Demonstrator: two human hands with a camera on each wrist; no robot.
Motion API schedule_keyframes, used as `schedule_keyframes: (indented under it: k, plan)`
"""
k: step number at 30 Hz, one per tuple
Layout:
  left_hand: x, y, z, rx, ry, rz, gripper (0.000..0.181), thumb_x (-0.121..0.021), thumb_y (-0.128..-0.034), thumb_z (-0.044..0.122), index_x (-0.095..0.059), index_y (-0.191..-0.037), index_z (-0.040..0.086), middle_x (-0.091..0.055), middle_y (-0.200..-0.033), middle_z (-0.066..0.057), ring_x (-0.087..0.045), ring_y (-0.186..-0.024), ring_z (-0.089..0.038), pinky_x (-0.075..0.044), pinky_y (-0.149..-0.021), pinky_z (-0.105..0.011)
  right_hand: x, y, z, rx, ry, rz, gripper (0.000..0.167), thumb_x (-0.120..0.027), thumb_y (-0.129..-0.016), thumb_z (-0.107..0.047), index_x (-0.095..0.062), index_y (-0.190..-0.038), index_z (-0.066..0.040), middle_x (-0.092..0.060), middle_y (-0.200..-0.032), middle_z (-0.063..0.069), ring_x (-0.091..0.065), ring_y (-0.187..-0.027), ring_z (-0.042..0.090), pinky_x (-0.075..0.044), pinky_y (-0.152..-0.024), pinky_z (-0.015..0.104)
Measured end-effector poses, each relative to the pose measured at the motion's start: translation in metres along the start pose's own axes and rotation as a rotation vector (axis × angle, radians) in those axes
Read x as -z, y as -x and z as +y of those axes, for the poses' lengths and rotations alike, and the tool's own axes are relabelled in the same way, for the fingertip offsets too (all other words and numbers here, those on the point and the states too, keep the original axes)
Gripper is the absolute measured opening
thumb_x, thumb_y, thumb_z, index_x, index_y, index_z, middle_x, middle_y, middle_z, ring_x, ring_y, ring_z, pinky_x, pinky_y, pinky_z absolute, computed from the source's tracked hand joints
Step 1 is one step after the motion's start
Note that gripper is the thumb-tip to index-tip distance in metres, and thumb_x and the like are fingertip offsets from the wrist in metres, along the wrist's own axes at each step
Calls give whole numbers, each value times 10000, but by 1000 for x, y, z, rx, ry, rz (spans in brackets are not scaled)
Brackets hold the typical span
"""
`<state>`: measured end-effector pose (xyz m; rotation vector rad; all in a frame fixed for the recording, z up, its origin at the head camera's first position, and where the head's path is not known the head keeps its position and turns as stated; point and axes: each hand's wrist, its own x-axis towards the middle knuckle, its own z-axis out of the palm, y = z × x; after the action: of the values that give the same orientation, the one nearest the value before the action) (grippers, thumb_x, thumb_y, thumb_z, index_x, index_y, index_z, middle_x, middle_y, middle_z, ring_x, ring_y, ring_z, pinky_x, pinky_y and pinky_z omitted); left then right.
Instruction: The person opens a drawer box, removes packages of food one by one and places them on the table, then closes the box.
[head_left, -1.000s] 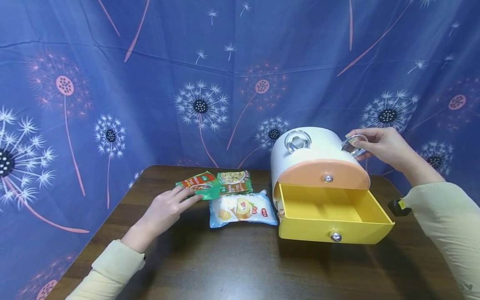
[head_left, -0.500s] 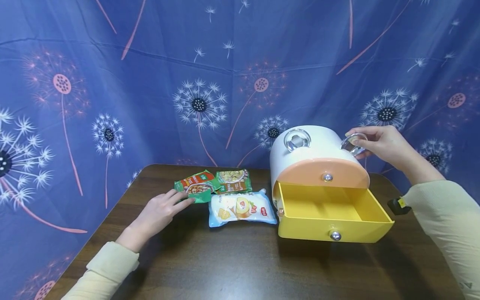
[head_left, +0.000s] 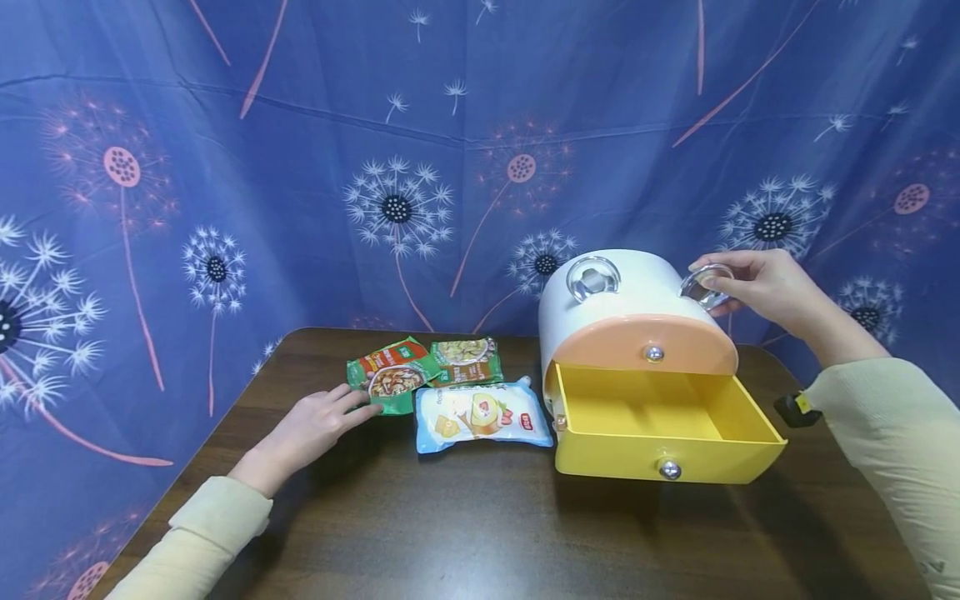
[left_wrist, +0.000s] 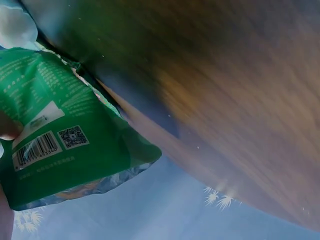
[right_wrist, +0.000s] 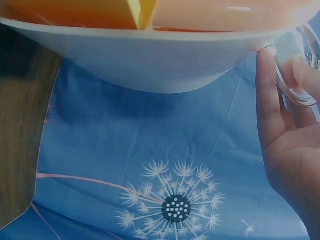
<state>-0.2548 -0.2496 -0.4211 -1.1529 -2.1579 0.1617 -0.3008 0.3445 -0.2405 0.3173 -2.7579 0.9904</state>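
In the head view my left hand [head_left: 311, 427] pinches the near edge of a green-and-red seasoning packet [head_left: 396, 371] with a noodle-like dish printed on it. The left wrist view shows the packet's green back [left_wrist: 65, 120] with its barcode, tilted off the table, and a fingertip against it. On the right, my right hand [head_left: 772, 287] holds the shiny ring-shaped ear [head_left: 707, 287] of a white, round-topped drawer box [head_left: 637, 283]. Its lower yellow drawer [head_left: 667, 457] is pulled out and has nothing in it; the peach drawer [head_left: 652, 337] above is closed.
A second green-and-brown packet [head_left: 467, 360] lies beside the first. In front of it, close to the box, lies a blue-and-white packet [head_left: 480, 418] with cake pictures. All rest on a brown wooden table [head_left: 465, 525], with a blue dandelion-print cloth [head_left: 322, 150] behind.
My left hand has moved left and nearer the person, drawing the packet's near end along, so more of its printed front shows. The right hand stays on the ear.
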Motion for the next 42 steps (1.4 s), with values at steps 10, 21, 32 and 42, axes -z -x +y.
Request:
schedule_keyframes:
  k: [10, 21, 32, 42]
  plan:
    - [-3, 5, -3, -23, -3, -51, 503, -720, -699, -59, -654, -1145, 164, -643, -1040, -44, -599, -929, -195, -535, -607, -338, 0, -1, -1, -5, 13, -2, 463, -602, -906, -360, -558, -1281, -92, -675, -887, -159, -677, -739, 126, -546, -652, 240]
    - [-7, 5, -1, -34, -14, -124, 515, -749, -702, -19, -658, -1154, 210, -634, -1060, 1, -573, -942, -173, -509, -585, -305, -1, -2, 2, 18, -19, -5, 422, -601, -917, -305, -563, -1268, -74, -668, -859, -191, -673, -731, 95, -552, -636, 277]
    - [-6, 7, 0, -24, -6, -170, 544, -757, -710, -25, -648, -1175, 237, -616, -1078, 20, -574, -949, -171, -512, -575, -302, 0, -2, 2, 12, -25, -15, 432, -592, -923, -284, -545, -1294, -69, -645, -849, -236, -670, -731, 87, -553, -641, 272]
    - [-8, 8, 1, -27, 50, -191, 458, -714, -752, -11, -655, -1148, 213, -615, -1047, 25, -586, -1005, -187, -535, -722, -305, 0, -1, 3, 24, -26, -10, 428, -596, -920, -280, -550, -1288, -66, -650, -850, -225, -668, -727, 87, -552, -636, 268]
